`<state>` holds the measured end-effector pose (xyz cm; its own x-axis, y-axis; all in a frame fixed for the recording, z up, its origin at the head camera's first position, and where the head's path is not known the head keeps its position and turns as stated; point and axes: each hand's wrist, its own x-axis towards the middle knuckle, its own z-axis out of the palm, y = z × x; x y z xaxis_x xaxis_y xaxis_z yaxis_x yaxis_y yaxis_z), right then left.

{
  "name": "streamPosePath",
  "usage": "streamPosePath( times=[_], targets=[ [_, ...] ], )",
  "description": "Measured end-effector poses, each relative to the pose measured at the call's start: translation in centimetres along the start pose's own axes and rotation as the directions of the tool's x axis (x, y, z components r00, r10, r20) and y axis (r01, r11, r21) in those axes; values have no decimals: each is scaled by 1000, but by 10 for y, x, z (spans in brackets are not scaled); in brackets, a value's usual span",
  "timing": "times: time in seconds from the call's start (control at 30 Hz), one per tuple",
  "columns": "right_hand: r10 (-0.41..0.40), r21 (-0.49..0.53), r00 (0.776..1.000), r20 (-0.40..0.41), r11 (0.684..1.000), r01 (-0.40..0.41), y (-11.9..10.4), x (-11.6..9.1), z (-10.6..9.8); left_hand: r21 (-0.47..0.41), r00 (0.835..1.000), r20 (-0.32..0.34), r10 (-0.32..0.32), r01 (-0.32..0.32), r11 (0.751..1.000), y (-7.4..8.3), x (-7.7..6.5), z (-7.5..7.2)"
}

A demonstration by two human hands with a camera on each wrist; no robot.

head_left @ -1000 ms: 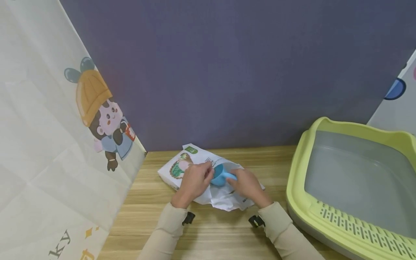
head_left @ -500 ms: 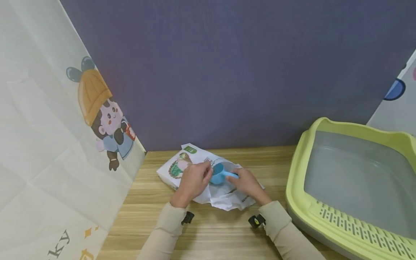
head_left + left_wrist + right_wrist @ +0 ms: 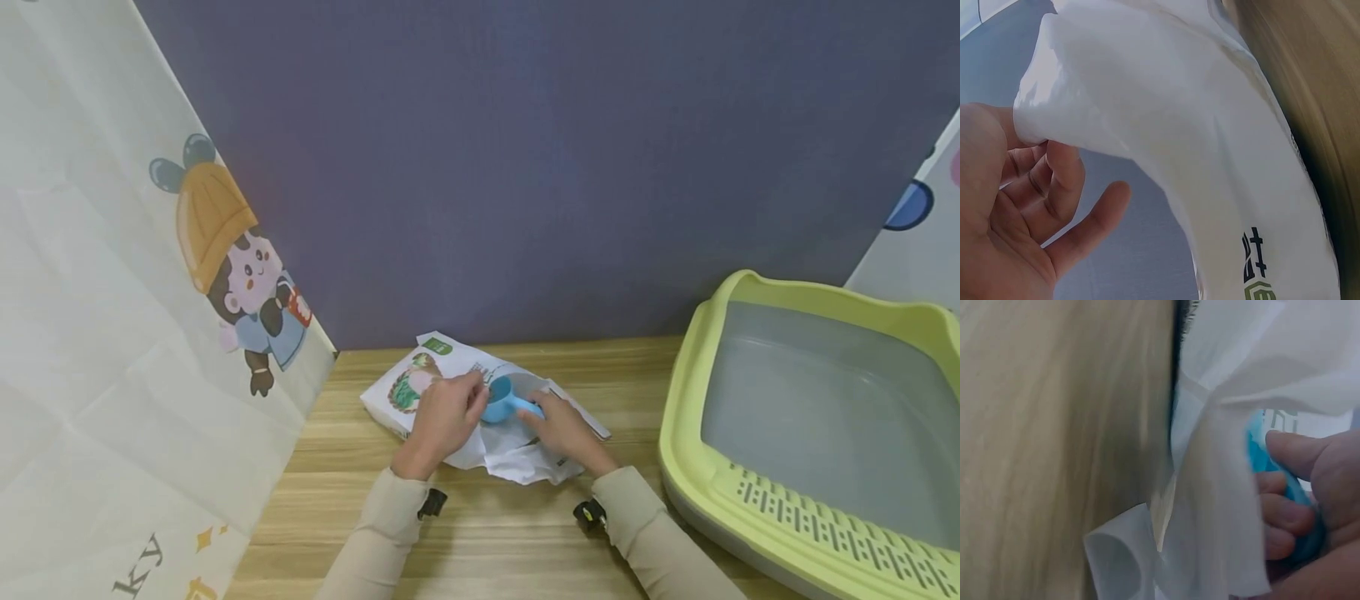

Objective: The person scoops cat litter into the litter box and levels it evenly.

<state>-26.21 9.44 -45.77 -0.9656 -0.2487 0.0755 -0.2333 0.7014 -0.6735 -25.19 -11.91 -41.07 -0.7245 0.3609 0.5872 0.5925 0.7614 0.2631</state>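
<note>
Wall panelling in dark purple-blue (image 3: 525, 167) is standing beyond both sets of fingers, filling most of the head view. Pale sheeting (image 3: 82, 333) is hanging well to the left of the left fingers, with a cartoon figure in an orange hat (image 3: 258, 300) showing along its edge. A wood-grained desk (image 3: 337, 517) is spreading beneath the fingers and out to either side. Well to the right of the right fingers, a grey tray with a yellow-green rim (image 3: 686, 450) is sitting on the desk. A white bag (image 3: 506, 454) is lying on its side directly under the fingers, its printed face showing beyond the left fingers and its torn, crumpled mouth gaping around the right ones. Beige sleeves (image 3: 375, 533) are reaching up from below the hands. The left hand (image 3: 444, 417) is pinching the bag's folded edge, its fingers curling together while one is sticking out apart. The right hand (image 3: 562, 429) is clamping its fingers round the handle of a blue scoop (image 3: 498, 408), partly behind a blurred flap in the right wrist view. The scoop's bowl is resting in the bag's mouth, left of the right fingers and just beside the left ones; whether it is touching the left fingers, I cannot tell.
</note>
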Motion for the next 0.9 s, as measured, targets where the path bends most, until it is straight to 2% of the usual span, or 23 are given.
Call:
streamPosePath(
  times=[0.37,0.53,0.9],
  targets=[
    [71,-138,996,59,989,-62,-4,-5,4,1,1000,13,-23,23,1000,-3,1,1],
    [70,-195,993,92,979,-51,-3,-8,6,-7,999,26,-42,42,999,-3,1,0],
    [86,-237,990,109,970,-58,-2,-8,9,3,998,32,-50,50,999,-3,1,-1]
  ],
)
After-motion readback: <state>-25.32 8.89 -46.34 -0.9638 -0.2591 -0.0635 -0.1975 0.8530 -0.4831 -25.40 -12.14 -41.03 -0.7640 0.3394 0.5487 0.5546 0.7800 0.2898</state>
